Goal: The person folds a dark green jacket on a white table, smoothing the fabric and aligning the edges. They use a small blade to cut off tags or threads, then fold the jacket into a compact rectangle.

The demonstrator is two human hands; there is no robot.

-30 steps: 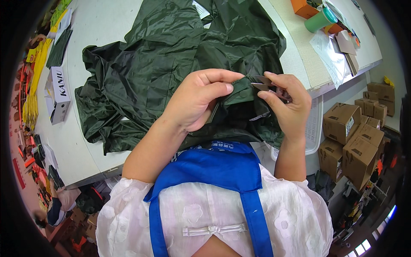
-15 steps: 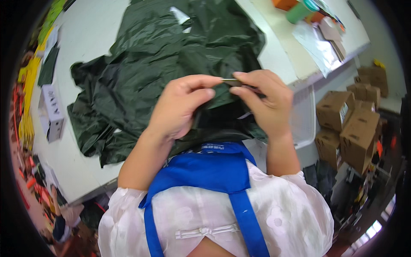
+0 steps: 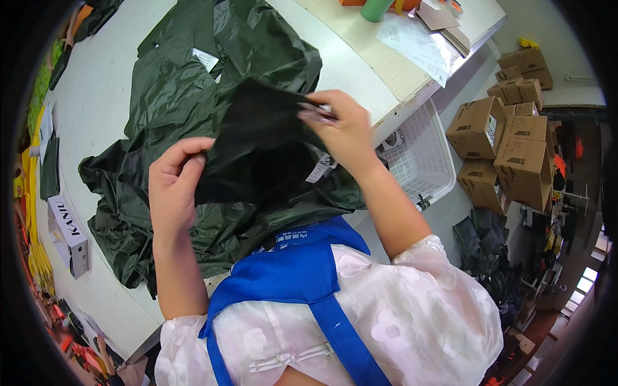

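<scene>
Dark green garment lies rumpled over the near part of the white worktop, its lower edge close to the wearer's blue apron. A section of it is lifted and stretched between 2 hands, forming a dark opening.

Left hand: thumb and index finger pinch the left edge of the lifted section. Right hand: thumb and fingers pinch its upper right corner; a small object, blurred, sits in the curled fingers, kind cannot be told.

1 white label shows within the garment, below the right hand; 1 white tag lies higher up on the cloth.

Surroundings: white box at left of the garment. Papers and brown card pieces near the worktop's far right corner, green cup just beside. White basket below the right edge; cardboard boxes stacked farther right.
</scene>
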